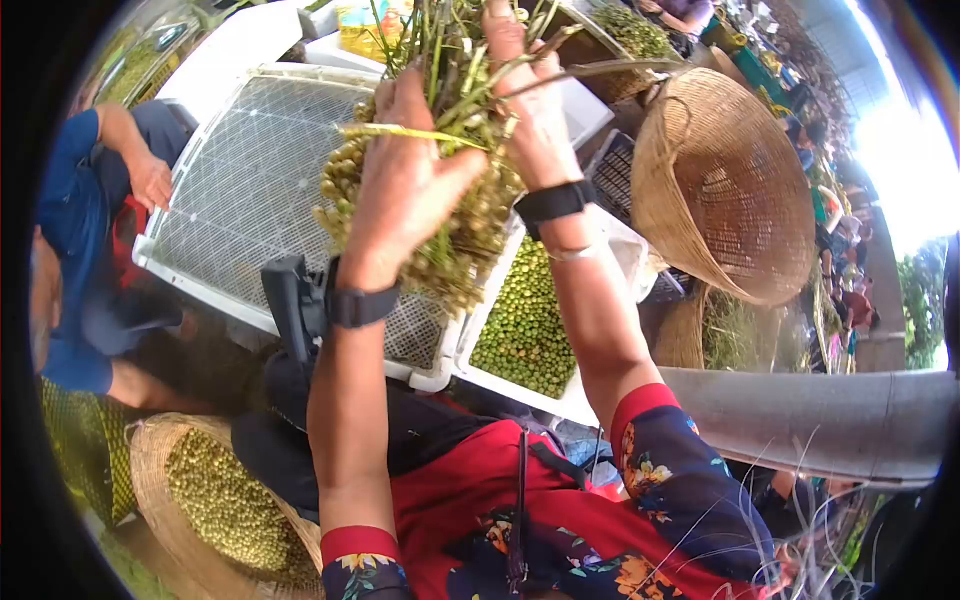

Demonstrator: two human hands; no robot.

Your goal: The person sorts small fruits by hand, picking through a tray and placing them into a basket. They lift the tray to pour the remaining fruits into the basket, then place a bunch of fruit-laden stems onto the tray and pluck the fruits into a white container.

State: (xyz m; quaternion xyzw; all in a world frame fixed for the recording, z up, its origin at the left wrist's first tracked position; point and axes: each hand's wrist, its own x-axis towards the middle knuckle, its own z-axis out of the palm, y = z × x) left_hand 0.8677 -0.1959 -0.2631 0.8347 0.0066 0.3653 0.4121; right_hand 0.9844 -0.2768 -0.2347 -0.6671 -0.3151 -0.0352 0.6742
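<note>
Both of my hands are on a big bundle of green-brown stems (465, 215) with clusters of small round fruits. On the bundle's left side lies my left hand (415, 185), its fingers bent round the stems and its thumb pointing right. Higher up, my right hand (525, 85) grips the stems near the top edge of the view. Under the bundle are a white mesh tray (265, 170) and, to its right, a white box with loose green fruits (525, 325).
A large woven basket (740, 185) lies tilted at the right. Another basket of fruits (230, 500) stands at the lower left. A person in blue (80, 230) sits at the left, one hand at the tray's edge. A grey pipe (820, 420) runs along the right.
</note>
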